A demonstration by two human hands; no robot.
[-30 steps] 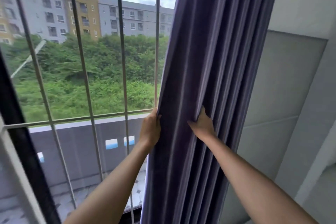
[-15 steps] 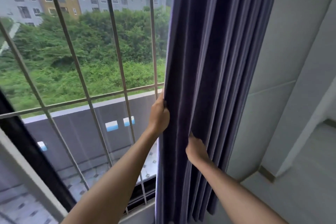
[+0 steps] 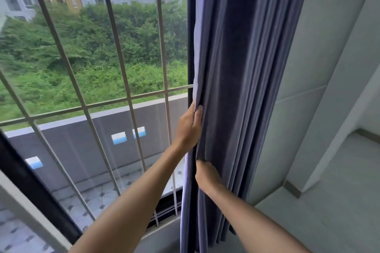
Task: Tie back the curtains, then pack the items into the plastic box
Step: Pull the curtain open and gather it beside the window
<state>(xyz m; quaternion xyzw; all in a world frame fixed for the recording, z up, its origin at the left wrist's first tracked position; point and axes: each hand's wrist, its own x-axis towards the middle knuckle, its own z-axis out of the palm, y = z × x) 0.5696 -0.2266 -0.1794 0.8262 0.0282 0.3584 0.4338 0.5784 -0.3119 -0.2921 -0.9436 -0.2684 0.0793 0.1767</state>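
A purple-grey curtain [image 3: 242,72] hangs in bunched folds at the right side of the window. My left hand [image 3: 189,125] grips the curtain's left edge at about mid height, thumb on the front of the cloth. Lower down, my right hand [image 3: 207,176] pinches the folds just right of that edge, its fingers buried in the fabric. No tie-back, plastic box or items to pack are in view.
The window [image 3: 115,53] has metal bars [image 3: 123,68] and a dark frame [image 3: 190,26] beside the curtain. A grey wall panel [image 3: 304,88] stands to the right. Grey floor [image 3: 329,201] spreads out at the lower right.
My right hand has slid down the curtain and closer to its left edge, below my left hand. The view has tilted down and right, and the curtain looks more tightly gathered.
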